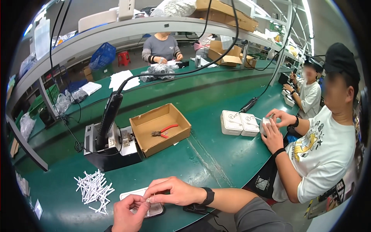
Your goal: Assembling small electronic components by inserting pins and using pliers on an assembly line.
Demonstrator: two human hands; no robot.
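— What's in the fingers?

— A small pale piece (148, 200), too tiny to identify. Left hand (129, 212) pinches it, thumb against forefinger; right hand (174, 191) meets it with its own thumb and fingertip, other fingers loosely curled. It sits just above a white case (157, 210) on the table.

— How would it handle?

— Light, I'd judge; probably stiff, easily dropped. Edges the likely grip. Material: can't tell.

— Surface?

— Green table (232, 150), smooth-looking, scuffed band across. White strips (94, 187) heaped left of the case. Beyond: cardboard box (170, 142) holding red-handled cutters (157, 133), and beside it a black-handled tool (109, 114) tilted in a stand.

— Room?

— Workshop. Co-worker (328, 154) at right, both hands busy; another person (162, 48) across, beneath a loaded shelf (154, 27).
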